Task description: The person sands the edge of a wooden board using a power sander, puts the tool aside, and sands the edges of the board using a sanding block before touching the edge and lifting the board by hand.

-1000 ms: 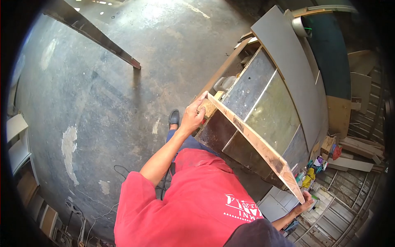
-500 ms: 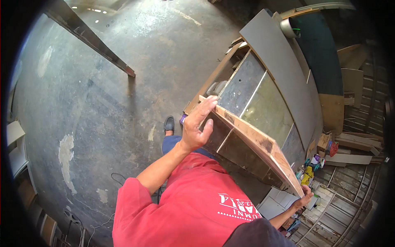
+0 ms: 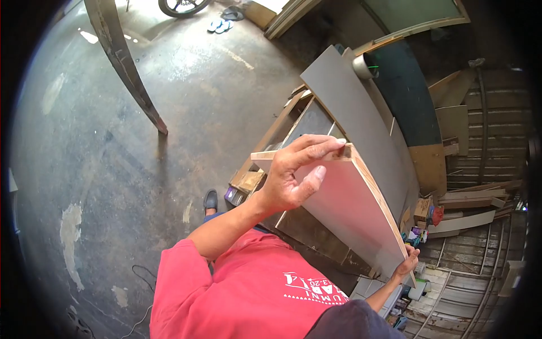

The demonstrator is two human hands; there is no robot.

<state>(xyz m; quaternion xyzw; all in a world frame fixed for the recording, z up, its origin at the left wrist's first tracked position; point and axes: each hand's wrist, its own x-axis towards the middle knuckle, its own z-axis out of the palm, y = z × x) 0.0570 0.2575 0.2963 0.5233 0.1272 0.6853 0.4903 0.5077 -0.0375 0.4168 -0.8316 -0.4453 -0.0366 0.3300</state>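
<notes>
A thick panel [image 3: 353, 206] with a pale face and bare wooden edges stands tilted in front of me. My right hand [image 3: 407, 263] grips its far right edge near the lower corner. At the upper edge is my left hand [image 3: 296, 172], fingers stretched out and thumb apart. Its fingertips lie at the panel's top corner, seemingly just touching the wood, without wrapping round it. Behind the panel, a low workbench-like frame [image 3: 271, 133] with dark and greenish boards is partly hidden.
A long grey board [image 3: 358, 93] leans beyond the panel, beside a dark green sheet [image 3: 403, 85]. A metal post [image 3: 130, 73] rises from the concrete floor [image 3: 141, 169] at left. Tools and small boxes [image 3: 420, 212] sit at right, near stacked wood strips [image 3: 471, 198].
The panel has tipped so that its pale face now shows instead of mostly its edge. My left hand has moved right along the top edge. The view has shifted, bringing in a wheel.
</notes>
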